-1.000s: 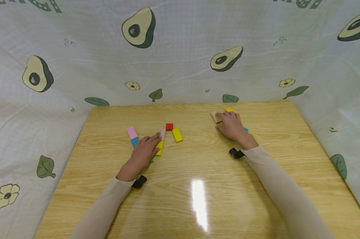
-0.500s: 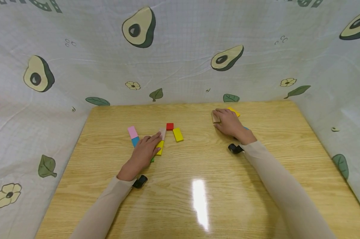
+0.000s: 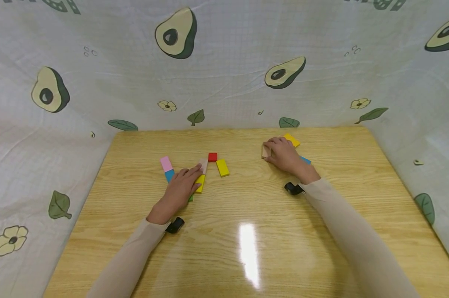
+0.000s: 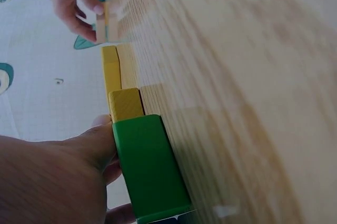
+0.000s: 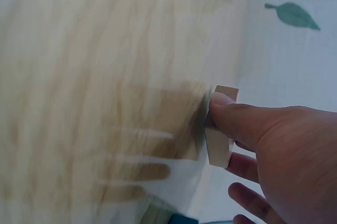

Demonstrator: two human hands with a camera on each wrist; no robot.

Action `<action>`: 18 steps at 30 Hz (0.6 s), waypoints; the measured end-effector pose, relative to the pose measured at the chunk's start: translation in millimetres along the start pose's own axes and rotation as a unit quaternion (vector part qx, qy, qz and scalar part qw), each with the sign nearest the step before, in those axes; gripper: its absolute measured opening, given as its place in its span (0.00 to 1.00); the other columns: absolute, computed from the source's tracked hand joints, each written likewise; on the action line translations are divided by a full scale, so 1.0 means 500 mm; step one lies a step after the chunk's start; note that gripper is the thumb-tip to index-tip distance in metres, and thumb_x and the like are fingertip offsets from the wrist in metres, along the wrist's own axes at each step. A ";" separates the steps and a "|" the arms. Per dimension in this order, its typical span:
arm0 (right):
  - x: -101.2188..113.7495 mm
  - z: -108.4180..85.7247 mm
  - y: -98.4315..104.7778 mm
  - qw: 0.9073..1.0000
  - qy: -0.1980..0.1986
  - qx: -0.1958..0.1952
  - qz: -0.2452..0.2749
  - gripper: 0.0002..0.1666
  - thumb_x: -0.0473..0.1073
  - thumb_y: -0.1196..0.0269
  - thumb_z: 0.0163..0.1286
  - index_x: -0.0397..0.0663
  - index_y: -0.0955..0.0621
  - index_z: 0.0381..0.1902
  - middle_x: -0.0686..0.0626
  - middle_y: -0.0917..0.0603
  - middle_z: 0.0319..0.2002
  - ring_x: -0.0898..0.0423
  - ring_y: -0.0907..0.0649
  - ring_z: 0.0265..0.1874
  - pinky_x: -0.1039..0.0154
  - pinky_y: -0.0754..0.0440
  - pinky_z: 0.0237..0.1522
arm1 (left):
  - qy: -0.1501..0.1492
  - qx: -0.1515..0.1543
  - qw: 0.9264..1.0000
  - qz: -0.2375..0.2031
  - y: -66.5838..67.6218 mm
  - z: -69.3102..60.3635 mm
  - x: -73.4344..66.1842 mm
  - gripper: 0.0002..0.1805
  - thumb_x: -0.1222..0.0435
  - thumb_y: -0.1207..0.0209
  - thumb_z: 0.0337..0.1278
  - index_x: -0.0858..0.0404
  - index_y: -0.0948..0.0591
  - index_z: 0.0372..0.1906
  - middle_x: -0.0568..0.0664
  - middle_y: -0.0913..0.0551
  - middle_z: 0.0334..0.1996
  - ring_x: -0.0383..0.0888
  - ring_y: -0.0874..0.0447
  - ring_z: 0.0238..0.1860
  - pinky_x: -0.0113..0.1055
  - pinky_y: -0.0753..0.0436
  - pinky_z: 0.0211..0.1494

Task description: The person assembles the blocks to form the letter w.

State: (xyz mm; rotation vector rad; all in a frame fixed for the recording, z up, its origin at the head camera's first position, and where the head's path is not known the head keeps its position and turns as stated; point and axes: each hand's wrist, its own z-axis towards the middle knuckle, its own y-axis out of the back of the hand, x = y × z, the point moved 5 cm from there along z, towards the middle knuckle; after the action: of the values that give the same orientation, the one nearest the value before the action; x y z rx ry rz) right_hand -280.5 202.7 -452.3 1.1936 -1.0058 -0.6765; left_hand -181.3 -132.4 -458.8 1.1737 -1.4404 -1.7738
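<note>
My right hand (image 3: 283, 154) pinches a plain wooden block (image 5: 217, 145) between thumb and fingers, near the table's back edge. In the right wrist view, the thumb presses one face of it. My left hand (image 3: 179, 187) rests over a group of blocks on the left half of the table. Around its fingers show a pale block (image 3: 203, 165), a yellow block (image 3: 200, 183) and a green block (image 4: 150, 166). Left of that hand, a blue block (image 3: 169, 175) touches a pink block (image 3: 166, 164). The palm hides part of the group.
A small red block (image 3: 212, 157) and another yellow block (image 3: 222, 167) lie just right of the left hand's group. Beyond my right hand is a yellow block (image 3: 291, 140); a blue block (image 3: 305, 159) is partly hidden by its wrist. A patterned cloth (image 3: 228, 82) hangs behind the table (image 3: 224, 248).
My right hand has gripped the wooden block, turned it and shifted it slightly toward me and to the left. The left hand stays in place on its blocks.
</note>
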 end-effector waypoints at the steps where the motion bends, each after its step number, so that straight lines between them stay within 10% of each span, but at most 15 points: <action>1: 0.006 -0.001 0.000 1.000 0.005 -0.003 -0.004 0.34 0.44 0.28 0.73 0.32 0.23 0.70 0.33 0.22 0.66 0.32 0.26 0.67 0.34 0.32 0.70 | 0.000 0.001 1.000 0.000 0.000 0.000 0.000 0.27 0.62 0.42 0.79 0.68 0.26 0.75 0.59 0.32 0.79 0.64 0.27 0.69 0.60 0.27 0.69; 18: 0.132 -0.045 -0.019 0.998 0.061 0.007 0.003 0.34 0.46 0.26 0.71 0.41 0.21 0.71 0.39 0.21 0.67 0.37 0.26 0.68 0.37 0.32 0.72 | -0.004 -0.003 1.000 -0.004 -0.001 0.000 0.002 0.27 0.62 0.42 0.79 0.68 0.26 0.75 0.59 0.31 0.79 0.64 0.26 0.69 0.60 0.26 0.68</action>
State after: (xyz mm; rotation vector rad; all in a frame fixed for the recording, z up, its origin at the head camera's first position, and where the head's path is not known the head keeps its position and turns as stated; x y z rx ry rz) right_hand -231.4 153.0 -444.6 1.2283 -0.9128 -0.5866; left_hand -181.8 -133.1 -459.8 1.1720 -1.4354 -1.7878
